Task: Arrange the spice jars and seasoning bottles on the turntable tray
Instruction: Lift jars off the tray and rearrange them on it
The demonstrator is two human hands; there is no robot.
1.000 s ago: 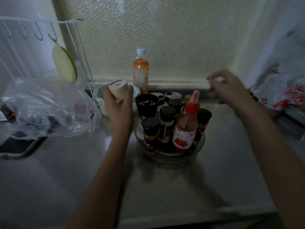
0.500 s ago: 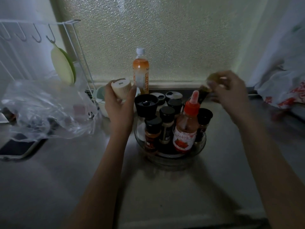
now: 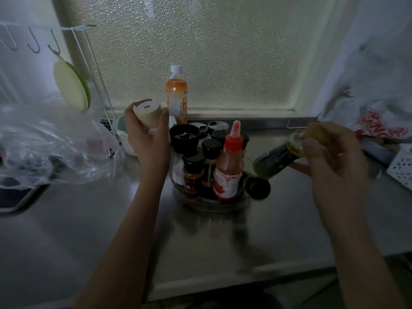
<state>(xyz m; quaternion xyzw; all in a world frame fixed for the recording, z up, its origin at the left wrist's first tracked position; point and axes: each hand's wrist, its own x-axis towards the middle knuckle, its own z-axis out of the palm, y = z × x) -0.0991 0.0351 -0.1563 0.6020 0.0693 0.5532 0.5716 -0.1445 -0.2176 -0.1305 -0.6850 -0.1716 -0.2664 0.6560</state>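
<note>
A clear round turntable tray sits mid-counter, packed with several black-capped spice jars, a black grinder and a red-capped sauce bottle. My left hand grips a cream jar with a white lid, raised just left of the tray. My right hand holds a dark, yellow-capped seasoning bottle, tilted with its base down-left toward the tray's right rim. A black jar cap shows at that rim under the tilted bottle.
An orange drink bottle stands by the frosted window. A crumpled clear plastic bag and a wire rack with a green-rimmed plate fill the left. A pale bowl sits behind my left hand. Bags and a white perforated box lie at right.
My right hand has come down from the far right with the dark bottle, now tilted close to the tray's right rim. My left hand has held the cream jar nearly still.
</note>
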